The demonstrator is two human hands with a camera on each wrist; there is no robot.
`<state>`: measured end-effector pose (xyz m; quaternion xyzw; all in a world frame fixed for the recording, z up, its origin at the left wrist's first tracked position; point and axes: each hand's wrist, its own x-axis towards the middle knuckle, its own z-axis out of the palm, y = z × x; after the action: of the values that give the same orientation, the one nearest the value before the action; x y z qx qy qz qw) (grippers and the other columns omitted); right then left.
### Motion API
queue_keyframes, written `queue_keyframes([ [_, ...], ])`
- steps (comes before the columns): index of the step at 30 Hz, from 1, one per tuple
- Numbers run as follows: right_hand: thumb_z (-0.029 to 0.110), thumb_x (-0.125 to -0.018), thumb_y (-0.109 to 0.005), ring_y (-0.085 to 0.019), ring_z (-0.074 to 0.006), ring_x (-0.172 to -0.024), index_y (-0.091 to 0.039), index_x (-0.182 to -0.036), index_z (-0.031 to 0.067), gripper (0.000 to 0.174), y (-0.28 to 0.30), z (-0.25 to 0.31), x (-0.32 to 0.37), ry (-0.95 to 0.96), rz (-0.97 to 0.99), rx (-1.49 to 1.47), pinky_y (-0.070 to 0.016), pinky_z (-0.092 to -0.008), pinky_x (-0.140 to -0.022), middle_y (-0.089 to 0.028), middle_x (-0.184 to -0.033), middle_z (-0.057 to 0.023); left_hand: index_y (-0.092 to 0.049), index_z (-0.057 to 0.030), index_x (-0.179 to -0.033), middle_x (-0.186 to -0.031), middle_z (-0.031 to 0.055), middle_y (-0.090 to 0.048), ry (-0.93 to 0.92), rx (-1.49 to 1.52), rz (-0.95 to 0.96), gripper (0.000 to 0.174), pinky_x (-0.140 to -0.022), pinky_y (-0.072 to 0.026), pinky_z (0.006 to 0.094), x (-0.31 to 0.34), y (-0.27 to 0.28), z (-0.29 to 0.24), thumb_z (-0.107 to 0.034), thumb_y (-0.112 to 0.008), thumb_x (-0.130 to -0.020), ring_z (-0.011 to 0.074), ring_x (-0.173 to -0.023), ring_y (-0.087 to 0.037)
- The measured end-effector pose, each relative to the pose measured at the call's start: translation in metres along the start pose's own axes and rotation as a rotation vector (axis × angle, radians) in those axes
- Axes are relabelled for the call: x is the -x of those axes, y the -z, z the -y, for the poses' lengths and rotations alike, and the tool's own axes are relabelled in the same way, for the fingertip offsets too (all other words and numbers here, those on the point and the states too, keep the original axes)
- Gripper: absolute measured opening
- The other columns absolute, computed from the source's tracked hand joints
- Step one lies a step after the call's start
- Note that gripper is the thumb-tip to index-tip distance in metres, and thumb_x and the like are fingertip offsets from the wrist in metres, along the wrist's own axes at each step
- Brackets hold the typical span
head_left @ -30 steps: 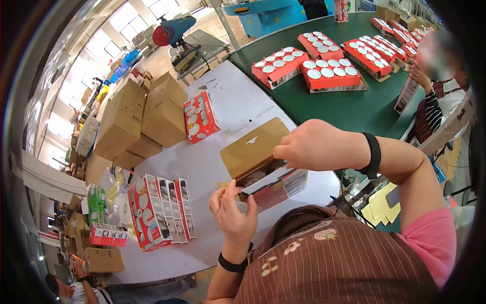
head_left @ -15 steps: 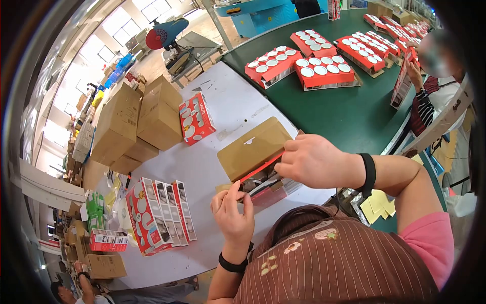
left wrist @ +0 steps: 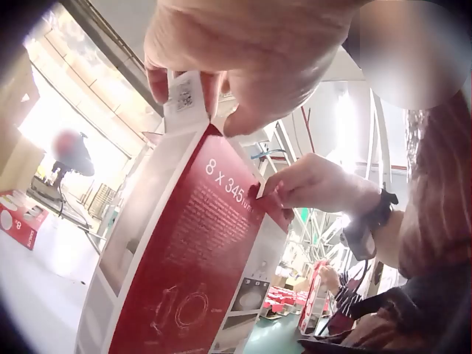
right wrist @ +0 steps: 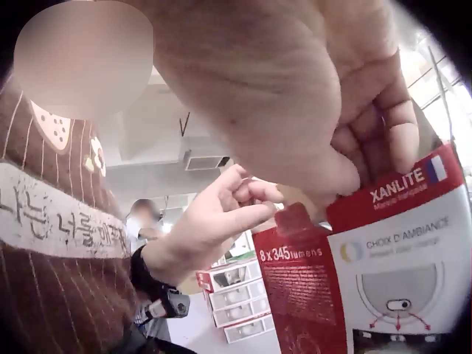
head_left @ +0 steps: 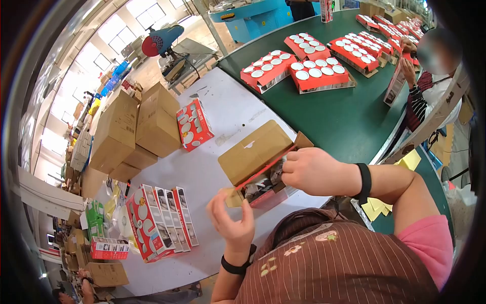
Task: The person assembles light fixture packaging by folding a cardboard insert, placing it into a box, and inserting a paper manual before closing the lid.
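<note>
An open carton (head_left: pixel 255 153) with a brown inner lid stands before the person, red on its outside, with wrapped items (head_left: pixel 258 186) inside. The left hand (head_left: pixel 232 220) is at its left end; in the left wrist view that hand (left wrist: pixel 258 59) pinches a small white end flap (left wrist: pixel 186 102) above the red panel (left wrist: pixel 184 258). At the right end, the right hand (head_left: pixel 319 172) has its fingers curled over the rim. The right wrist view shows the right hand (right wrist: pixel 287 96) gripping the top edge of the printed box (right wrist: pixel 398 276).
Brown cartons (head_left: pixel 116 133) and a red box (head_left: pixel 194 124) stand to the left on the white table (head_left: pixel 230 109). Several red boxes stand in a row (head_left: pixel 159 220) at the lower left. Trays of white discs (head_left: pixel 319 73) lie on the green table (head_left: pixel 324 119), where another person sits.
The right hand has come down from above the carton to its right end. The grey-white panel across the opening has moved aside, showing more of the contents. A brown flap now stands up at the right end.
</note>
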<state>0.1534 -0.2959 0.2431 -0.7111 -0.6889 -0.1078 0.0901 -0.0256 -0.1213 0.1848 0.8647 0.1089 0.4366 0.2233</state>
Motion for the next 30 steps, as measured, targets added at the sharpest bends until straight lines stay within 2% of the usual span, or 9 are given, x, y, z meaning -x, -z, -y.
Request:
queue_keyframes([
  [2,0.014,-0.073,-0.063,-0.06,-0.0195,-0.084,-0.065,-0.074,0.0103,0.005,0.006,-0.006,0.0,-0.015,-0.093,-0.047,-0.0492,-0.0322,-0.069,-0.063,-0.083,-0.0034,-0.045,0.0023,-0.133,-0.133,0.0113,-0.04,0.191,0.278,-0.082,0.052,-0.1,-0.0379,0.0367,0.005,0.0,0.01,0.002,-0.061,-0.083,0.0195,-0.115,-0.046],
  [4,0.014,-0.077,-0.066,-0.059,-0.023,-0.085,-0.067,-0.083,0.0088,0.009,0.012,-0.013,0.0,-0.215,-0.471,-0.095,-0.0481,-0.0357,-0.076,-0.063,-0.086,-0.0039,-0.045,0.0018,-0.132,-0.128,0.0141,-0.046,0.335,0.413,-0.01,0.05,-0.101,-0.0378,0.038,0.003,0.0,0.023,-0.001,-0.061,-0.084,0.0229,-0.116,-0.047],
  [8,0.015,-0.079,-0.071,-0.056,-0.0278,-0.095,-0.067,-0.1,0.008,0.023,-0.009,-0.026,0.011,-0.292,-0.215,-0.431,-0.0463,-0.0386,-0.084,-0.064,-0.098,-0.0053,-0.043,-0.0013,-0.134,-0.126,0.0161,-0.05,0.456,0.69,0.123,0.05,-0.102,-0.0378,0.0376,0.004,-0.013,0.047,-0.002,-0.06,-0.087,0.0249,-0.119,-0.048],
  [15,0.016,-0.073,-0.077,-0.056,-0.0338,-0.109,-0.052,-0.128,0.0072,0.061,-0.016,-0.02,0.009,-0.423,-0.421,-0.287,-0.048,-0.0404,-0.088,-0.051,-0.131,-0.0159,-0.024,-0.0053,-0.146,-0.123,0.0096,-0.05,0.506,0.739,0.075,0.068,-0.089,-0.0457,0.0304,0.001,-0.026,0.018,0.008,-0.056,-0.088,0.0166,-0.107,-0.052],
  [19,0.025,-0.075,-0.076,-0.063,-0.0334,-0.097,-0.046,-0.134,0.0066,0.069,0.0,-0.024,-0.006,-0.681,-0.253,-0.509,-0.0501,-0.0406,-0.082,-0.059,-0.122,-0.0173,-0.02,-0.0055,-0.149,-0.131,0.0113,-0.044,0.545,0.677,0.004,0.067,-0.089,-0.0457,0.0316,-0.001,-0.027,0.01,0.002,-0.053,-0.091,0.0179,-0.106,-0.053],
  [22,0.041,-0.078,-0.071,-0.066,-0.0305,-0.085,-0.048,-0.133,0.0055,0.07,-0.002,-0.034,-0.01,-0.816,-0.033,-0.558,-0.0513,-0.0392,-0.074,-0.069,-0.085,-0.0123,-0.018,-0.0067,-0.15,-0.14,0.0129,-0.038,0.541,0.742,-0.028,0.064,-0.093,-0.0446,0.034,0.0,-0.034,0.014,-0.008,-0.051,-0.095,0.0207,-0.114,-0.052],
  [26,0.04,-0.079,-0.07,-0.066,-0.0293,-0.084,-0.061,-0.118,0.0048,0.054,-0.01,-0.038,-0.006,-0.866,-0.035,-0.61,-0.0512,-0.0389,-0.074,-0.069,-0.089,-0.0126,-0.02,-0.0063,-0.15,-0.142,0.0152,-0.039,0.391,1.116,0.146,0.062,-0.097,-0.0436,0.0369,0.003,-0.023,0.016,-0.018,-0.051,-0.097,0.0228,-0.121,-0.049],
  [28,0.039,-0.079,-0.07,-0.066,-0.0292,-0.084,-0.063,-0.112,0.0047,0.049,-0.009,-0.037,-0.006,-0.862,0.004,-0.589,-0.0512,-0.0387,-0.074,-0.069,-0.088,-0.0121,-0.024,-0.002,-0.146,-0.137,0.0127,-0.044,0.889,1.772,0.099,0.061,-0.097,-0.0436,0.0344,-0.001,-0.008,0.011,-0.013,-0.052,-0.093,0.0208,-0.117,-0.052],
  [30,0.039,-0.079,-0.07,-0.066,-0.0291,-0.084,-0.065,-0.107,0.0046,0.044,-0.007,-0.034,-0.008,-0.852,0.053,-0.578,-0.0512,-0.0385,-0.075,-0.069,-0.088,-0.0116,-0.031,-0.0011,-0.143,-0.135,0.0115,-0.047,0.93,1.611,0.206,0.056,-0.097,-0.0438,0.0347,0.006,-0.011,0.023,-0.014,-0.055,-0.093,0.0202,-0.117,-0.052],
])
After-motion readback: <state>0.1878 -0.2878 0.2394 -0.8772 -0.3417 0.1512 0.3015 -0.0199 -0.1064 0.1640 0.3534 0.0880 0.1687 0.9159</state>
